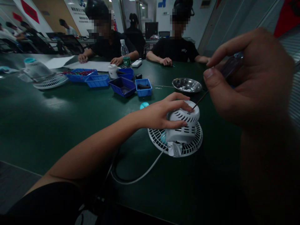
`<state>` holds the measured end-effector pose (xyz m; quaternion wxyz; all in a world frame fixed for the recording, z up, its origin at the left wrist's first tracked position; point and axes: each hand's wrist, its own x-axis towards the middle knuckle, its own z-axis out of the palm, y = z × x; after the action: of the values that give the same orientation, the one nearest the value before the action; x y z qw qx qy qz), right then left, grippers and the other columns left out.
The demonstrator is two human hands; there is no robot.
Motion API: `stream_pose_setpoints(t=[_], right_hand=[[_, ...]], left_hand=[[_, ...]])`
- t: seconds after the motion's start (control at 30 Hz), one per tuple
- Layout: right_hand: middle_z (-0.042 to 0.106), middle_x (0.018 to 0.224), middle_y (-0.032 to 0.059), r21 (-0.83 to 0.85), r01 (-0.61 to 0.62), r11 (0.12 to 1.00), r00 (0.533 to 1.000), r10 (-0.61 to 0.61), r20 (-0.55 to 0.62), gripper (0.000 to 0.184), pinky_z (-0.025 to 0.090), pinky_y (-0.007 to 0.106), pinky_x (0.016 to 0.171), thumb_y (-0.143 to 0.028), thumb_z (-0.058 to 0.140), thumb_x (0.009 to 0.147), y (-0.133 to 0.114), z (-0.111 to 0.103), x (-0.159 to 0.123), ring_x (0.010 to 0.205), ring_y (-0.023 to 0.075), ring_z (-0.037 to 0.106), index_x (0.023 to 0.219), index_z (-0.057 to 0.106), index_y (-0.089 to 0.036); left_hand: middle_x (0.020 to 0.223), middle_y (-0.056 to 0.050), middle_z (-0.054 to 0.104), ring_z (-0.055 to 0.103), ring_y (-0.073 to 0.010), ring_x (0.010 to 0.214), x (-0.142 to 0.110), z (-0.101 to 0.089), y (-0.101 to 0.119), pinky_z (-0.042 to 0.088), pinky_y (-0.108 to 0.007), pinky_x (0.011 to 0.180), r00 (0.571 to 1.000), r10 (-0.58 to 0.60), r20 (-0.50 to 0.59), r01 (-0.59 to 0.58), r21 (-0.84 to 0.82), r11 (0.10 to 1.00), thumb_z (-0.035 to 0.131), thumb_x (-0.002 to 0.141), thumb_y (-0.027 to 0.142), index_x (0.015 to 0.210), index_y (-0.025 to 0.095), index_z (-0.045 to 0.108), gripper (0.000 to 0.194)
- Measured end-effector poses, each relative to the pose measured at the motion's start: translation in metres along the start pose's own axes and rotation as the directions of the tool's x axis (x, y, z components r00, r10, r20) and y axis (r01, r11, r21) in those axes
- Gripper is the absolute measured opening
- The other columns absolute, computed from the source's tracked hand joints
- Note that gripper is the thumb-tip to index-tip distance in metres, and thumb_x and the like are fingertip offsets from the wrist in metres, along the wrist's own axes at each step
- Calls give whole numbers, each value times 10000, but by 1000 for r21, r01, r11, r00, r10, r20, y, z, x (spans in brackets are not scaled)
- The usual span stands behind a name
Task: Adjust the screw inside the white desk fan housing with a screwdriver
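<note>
Your right hand [253, 78] is clamped round the handle of a screwdriver [228, 67], whose long axis slants down and leftward, tip at the fan's raised back. Your left hand [167, 112], fingers spread apart, rests on the white electric fan [181, 137], lying grille down on the green tabletop [70, 128], its axis near upright. Beyond are blue bins [143, 92], a steel bowl [198, 87] and two seated people [179, 50].

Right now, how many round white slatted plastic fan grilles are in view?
2: the near grille lies under the slotted white housing that the left hand touches; the far grille is on the green table at left. Others may be hidden.
</note>
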<state>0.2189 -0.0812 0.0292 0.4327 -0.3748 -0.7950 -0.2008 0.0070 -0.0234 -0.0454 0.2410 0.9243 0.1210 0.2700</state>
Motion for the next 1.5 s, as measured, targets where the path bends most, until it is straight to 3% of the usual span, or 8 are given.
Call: stream_pose_setpoints(t=[0.2,0.4,0.7,0.8,0.9,1.03,1.17,1.5], right_hand=[[608,923,-26,97,-29,995,998,23,59,93,412,259,625,-216,581,962,-4,-1,0,713,61,490,1018,654,-228],[688,905,-32,305,-106,946,989,70,127,206,490,264,644,-156,557,988,-3,-7,-1,759,81,671,1118,696,-232],[610,725,-32,113,-130,985,984,114,139,267,437,298,583,-418,553,1034,-6,-3,0,653,103,572,854,647,-246],[666,836,-20,224,-103,969,975,53,218,258,545,324,714,-375,481,1058,-3,3,-2,792,129,674,934,655,-229],[707,1226,23,384,-129,914,970,35,242,329,620,319,750,-309,560,1020,2,8,-1,842,116,721,1342,571,-246],[395,1684,32,381,-9,925,991,-43,129,636,630,408,1005,-281,634,983,6,11,2,1046,128,742,1561,385,-377],[671,1277,-4,383,-8,924,998,-19,66,342,626,347,859,-281,577,1008,6,14,-1,848,92,717,1349,602,-296],[732,1002,-22,373,-157,914,969,69,238,257,594,298,709,-249,575,1018,-6,-9,2,841,115,739,1257,661,-291]], left_hand=[[1549,-185,499,530,-328,1453,0,1,-1,467,-484,1249,1000,-2,2,2,3,1000,694,947,487,1334,194,680,485],[1579,-160,480,516,-332,1473,-1,1,-2,476,-488,1243,1000,-24,7,24,5,1000,695,945,513,1345,225,677,493],[1543,-164,496,534,-324,1451,0,1,-2,477,-471,1244,1000,-10,5,10,7,1000,694,949,494,1337,214,676,479],[1502,-167,520,542,-327,1431,2,1,-1,469,-488,1248,1000,7,-8,-7,16,1000,692,953,493,1321,208,682,466],[1463,-168,536,550,-332,1408,6,0,2,465,-491,1249,999,33,-29,-32,12,999,703,943,492,1301,196,690,464],[1466,-164,537,570,-316,1379,7,-3,9,482,-469,1233,1000,25,-14,-25,7,1000,697,948,481,1286,195,686,443],[1502,-162,518,551,-330,1419,4,-5,9,480,-476,1229,1000,0,3,0,-2,1000,699,945,490,1287,211,678,442],[1485,-217,466,436,-366,1502,4,21,-6,410,-554,1268,995,28,-99,-27,16,1000,727,882,613,1288,171,585,617]])
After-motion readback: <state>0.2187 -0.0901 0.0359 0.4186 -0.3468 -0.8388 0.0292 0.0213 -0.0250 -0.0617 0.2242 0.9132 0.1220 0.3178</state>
